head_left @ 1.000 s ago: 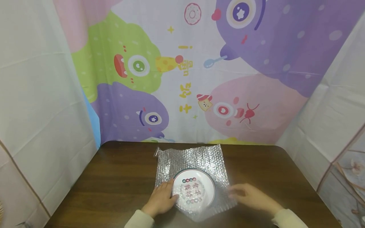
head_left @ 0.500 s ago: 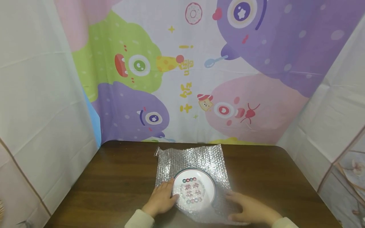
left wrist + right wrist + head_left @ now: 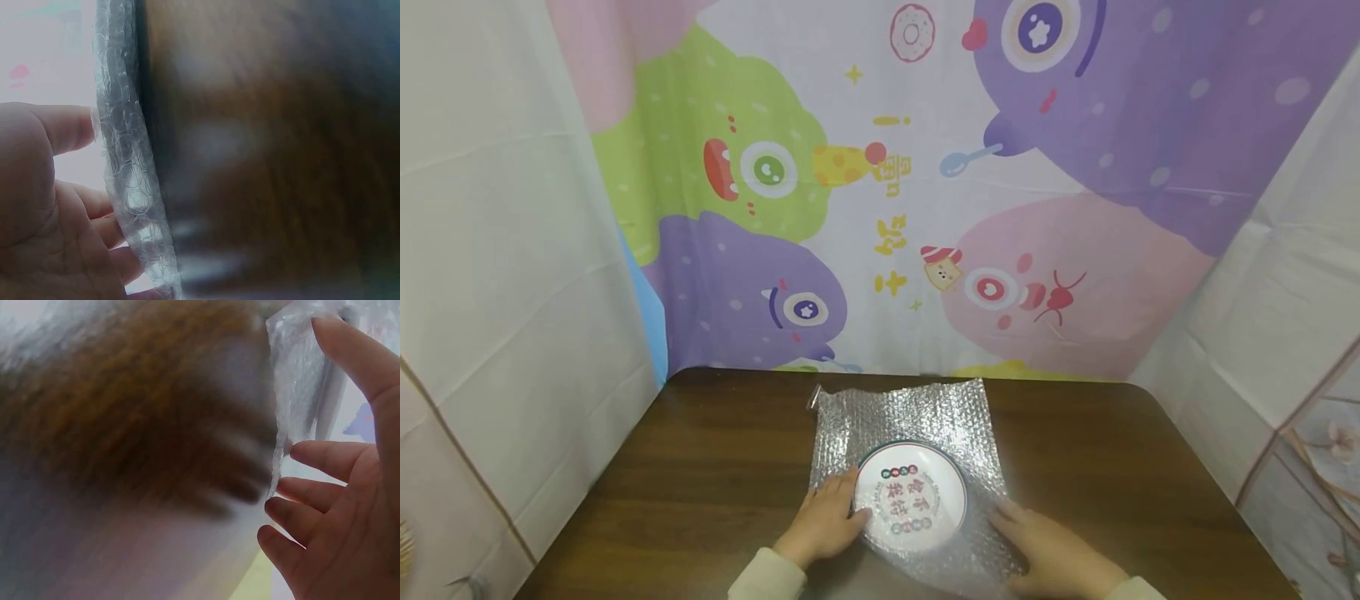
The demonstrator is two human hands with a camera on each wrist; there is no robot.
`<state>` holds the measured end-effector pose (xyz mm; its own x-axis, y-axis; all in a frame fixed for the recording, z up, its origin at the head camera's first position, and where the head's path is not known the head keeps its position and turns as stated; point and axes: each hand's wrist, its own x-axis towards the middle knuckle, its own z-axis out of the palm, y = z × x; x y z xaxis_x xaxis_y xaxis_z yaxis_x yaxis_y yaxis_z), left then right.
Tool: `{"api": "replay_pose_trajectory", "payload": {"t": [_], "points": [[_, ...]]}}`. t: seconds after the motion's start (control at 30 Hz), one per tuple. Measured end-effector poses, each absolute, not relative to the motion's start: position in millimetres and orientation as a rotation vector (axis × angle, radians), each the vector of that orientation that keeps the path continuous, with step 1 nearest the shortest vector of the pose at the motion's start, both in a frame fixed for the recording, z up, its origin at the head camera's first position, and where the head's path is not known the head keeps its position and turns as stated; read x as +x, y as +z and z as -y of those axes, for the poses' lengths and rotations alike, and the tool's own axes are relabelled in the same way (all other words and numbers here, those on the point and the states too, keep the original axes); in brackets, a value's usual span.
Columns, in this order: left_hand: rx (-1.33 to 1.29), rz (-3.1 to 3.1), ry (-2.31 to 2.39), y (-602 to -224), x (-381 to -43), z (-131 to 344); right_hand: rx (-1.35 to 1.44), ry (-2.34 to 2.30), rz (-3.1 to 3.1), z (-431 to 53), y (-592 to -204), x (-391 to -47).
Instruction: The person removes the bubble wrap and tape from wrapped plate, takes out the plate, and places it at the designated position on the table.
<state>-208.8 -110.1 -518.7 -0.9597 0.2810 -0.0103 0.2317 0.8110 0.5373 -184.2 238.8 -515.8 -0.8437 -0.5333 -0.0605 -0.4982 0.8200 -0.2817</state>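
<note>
A white round plate [image 3: 910,483] with a dark rim and printed characters lies on a sheet of bubble wrap [image 3: 902,412]. Clear wrap also lies over its nearer part. At the plate's left edge, my left hand [image 3: 826,521] rests with fingers extended; in the left wrist view, its thumb and fingers touch the edge of the bubble wrap [image 3: 128,150]. My right hand [image 3: 1052,550] touches the wrap to the right of the plate, fingers spread. In the right wrist view, the fingertips meet the edge of the bubble wrap [image 3: 290,381], thumb held apart.
Everything lies on a dark brown wooden table [image 3: 722,442]. A cartoon-printed curtain [image 3: 880,192] hangs along its back edge. Pale cloth panels [image 3: 512,250] stand at both sides.
My right hand has moved slightly nearer to me, spreading its fingers against the wrap. The wrap's near right part has shifted toward the front. My left hand stays in place.
</note>
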Motion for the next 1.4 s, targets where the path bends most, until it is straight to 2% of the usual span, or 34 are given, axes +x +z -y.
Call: {"api": "replay_pose_trajectory", "payload": {"t": [0.33,0.6,0.87,1.4], "points": [[0.431,-2.885,0.886,-516,-211,111,-0.782,-0.664,-2.845,-244,-503,-189],[0.455,-2.875,0.898,-516,-213,112,-0.861,-0.770,-2.859,-232,-497,-200],[0.464,-2.871,0.916,-513,-213,112,-0.785,-0.707,-2.811,-222,-508,-209],[0.482,-2.872,0.946,-515,-212,114,-0.850,-0.477,-2.841,-215,-523,-205]]}}
